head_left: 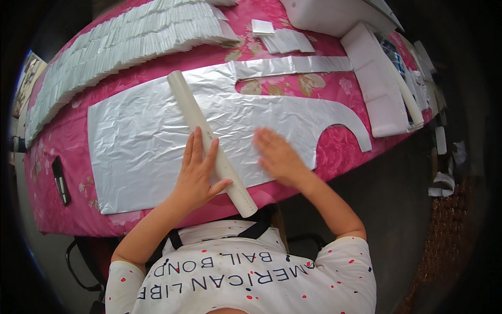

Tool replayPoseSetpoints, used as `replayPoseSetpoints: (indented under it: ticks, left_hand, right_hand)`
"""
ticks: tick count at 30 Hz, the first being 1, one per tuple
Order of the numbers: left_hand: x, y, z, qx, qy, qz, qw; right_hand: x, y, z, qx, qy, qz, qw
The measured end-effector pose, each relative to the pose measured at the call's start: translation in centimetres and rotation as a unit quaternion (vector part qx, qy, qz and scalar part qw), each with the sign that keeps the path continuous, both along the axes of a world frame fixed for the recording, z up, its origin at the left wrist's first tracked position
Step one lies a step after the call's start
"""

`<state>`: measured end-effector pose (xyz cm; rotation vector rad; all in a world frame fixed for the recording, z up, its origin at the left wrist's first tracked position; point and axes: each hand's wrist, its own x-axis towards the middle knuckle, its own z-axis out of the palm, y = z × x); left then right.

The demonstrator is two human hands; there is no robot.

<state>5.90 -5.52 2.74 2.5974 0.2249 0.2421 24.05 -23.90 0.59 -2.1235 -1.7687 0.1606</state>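
Note:
A shiny white plastic film apron (144, 136) lies spread on the table, its neck cut-out and strap-like ends toward the right. Slantwise across it rests a cream plastic pipe (189, 107), whose near end reaches past the table's front edge. My left hand (196, 172) is open, fingers spread, with fingertips touching the pipe and the film beside it. To the right of the pipe, my right hand (280, 157) is open and flat over the apron, a little blurred. Whether its palm touches the film I cannot tell.
Long rows of folded white film packets (136, 44) cover the far left. A few loose packets (286, 41) lie at the back. White foam boxes (374, 83) stand at the right. A small dark object (60, 179) lies at the left on the pink flowered tablecloth (44, 209).

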Motion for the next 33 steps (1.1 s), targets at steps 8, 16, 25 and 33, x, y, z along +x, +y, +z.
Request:
replayPoseSetpoints:
  ticks: [8, 16, 25, 33]
  left_hand:
    - [3.4, -3.1, 0.0, 0.036, -0.023, -0.061, 0.997]
    - [4.1, -3.7, 0.2, 0.060, -0.018, -0.067, 0.996]
    - [4.1, -4.0, 0.4, 0.001, -0.070, -0.066, 0.995]
    - [1.5, -1.0, 2.3, -0.664, 0.092, 0.065, 0.739]
  right_hand:
    - [15.3, -14.6, -1.0, 0.023, -0.106, -0.394, 0.913]
    - [15.8, -17.7, -1.5, 0.084, -0.159, -0.485, 0.856]
    - [7.2, -9.4, 2.9, 0.228, 0.075, -0.465, 0.852]
    - [-8.8, 2.0, 7.3, 0.086, 0.379, -0.038, 0.920]
